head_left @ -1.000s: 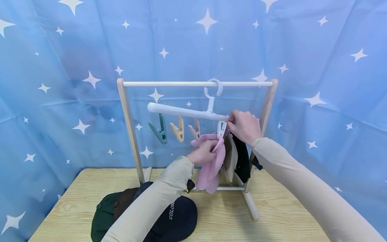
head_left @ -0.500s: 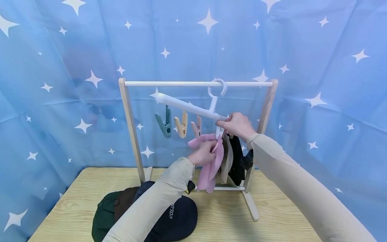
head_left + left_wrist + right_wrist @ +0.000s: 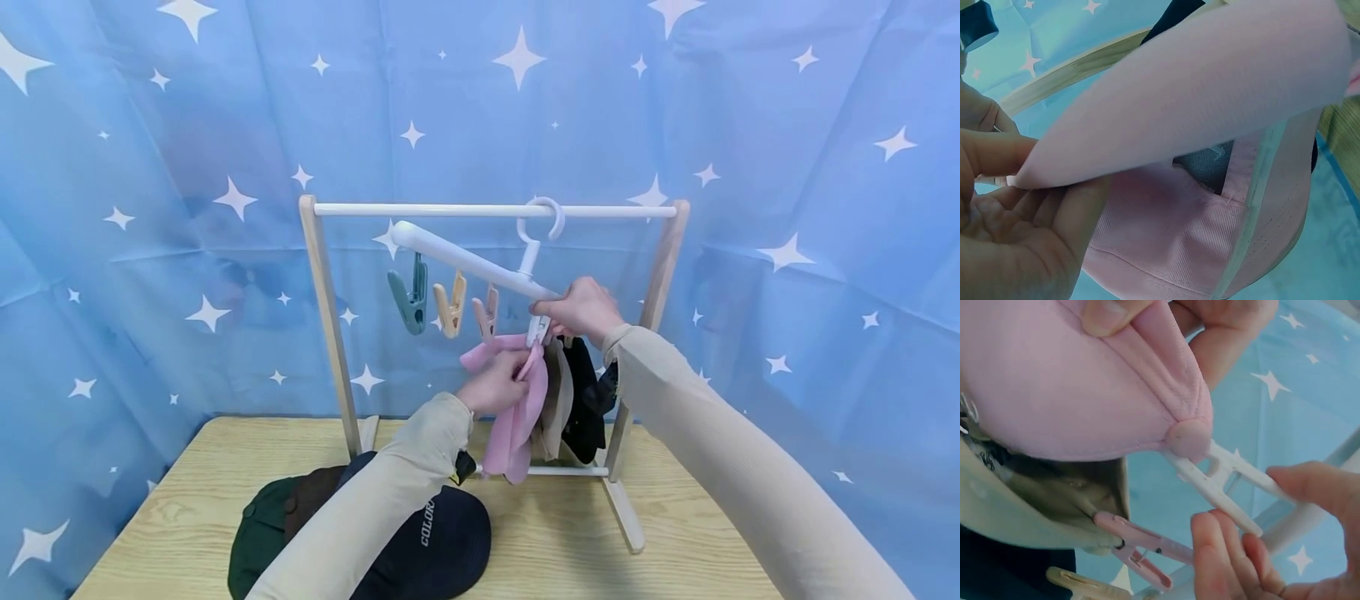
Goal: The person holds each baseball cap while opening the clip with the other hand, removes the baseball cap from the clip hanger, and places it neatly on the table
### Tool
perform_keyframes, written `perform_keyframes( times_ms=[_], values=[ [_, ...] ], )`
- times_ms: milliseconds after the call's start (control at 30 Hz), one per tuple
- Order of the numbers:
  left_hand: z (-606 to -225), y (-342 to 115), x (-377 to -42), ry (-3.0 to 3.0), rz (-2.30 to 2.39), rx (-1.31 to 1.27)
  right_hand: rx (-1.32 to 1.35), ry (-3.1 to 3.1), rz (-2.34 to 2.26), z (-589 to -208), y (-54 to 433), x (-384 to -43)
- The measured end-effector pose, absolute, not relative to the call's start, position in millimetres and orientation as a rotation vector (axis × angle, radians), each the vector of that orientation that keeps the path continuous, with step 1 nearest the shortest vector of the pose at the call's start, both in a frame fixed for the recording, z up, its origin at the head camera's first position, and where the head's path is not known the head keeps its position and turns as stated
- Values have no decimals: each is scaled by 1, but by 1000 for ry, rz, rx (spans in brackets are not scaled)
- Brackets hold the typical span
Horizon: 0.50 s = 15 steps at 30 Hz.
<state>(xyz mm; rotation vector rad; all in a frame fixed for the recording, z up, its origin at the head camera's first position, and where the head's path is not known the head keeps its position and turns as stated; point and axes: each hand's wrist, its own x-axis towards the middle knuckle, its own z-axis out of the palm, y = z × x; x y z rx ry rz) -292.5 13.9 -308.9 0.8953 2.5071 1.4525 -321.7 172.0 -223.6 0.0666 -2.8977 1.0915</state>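
Note:
A pink cap (image 3: 517, 417) hangs below the white hanger (image 3: 472, 265). My left hand (image 3: 495, 383) pinches its folded fabric; in the left wrist view, my left thumb and fingers (image 3: 1029, 206) hold a pink edge. The jaws of a white clothespin (image 3: 1229, 475) meet the cap at its top button (image 3: 1189, 439). My right hand (image 3: 581, 310) is at this clothespin under the hanger bar, thumb on one handle and fingers against the other. Behind the pink cap hang a beige cap (image 3: 555, 404) and a black cap (image 3: 583, 408). A pink clothespin (image 3: 1144, 540) grips the beige one.
Green (image 3: 408, 293), yellow (image 3: 450, 305) and pale pink (image 3: 486, 313) clothespins hang along the hanger's left part. The hanger hooks over the rail of a wooden rack (image 3: 420, 210). Several dark caps (image 3: 442, 542) lie at the table's (image 3: 555, 558) front left.
The hanger's left end has swung up and right. My right hand has come left and lower, from the bar's end onto the white clothespin. My left hand still holds the pink cap, slightly further left.

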Motion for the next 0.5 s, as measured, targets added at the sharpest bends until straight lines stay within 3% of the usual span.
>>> perform_keyframes(
  times_ms=[500],
  values=[
    [-313,-5,-285,2494,1498,906,32,-2746,1130,-235,157,-324]
  ],
)
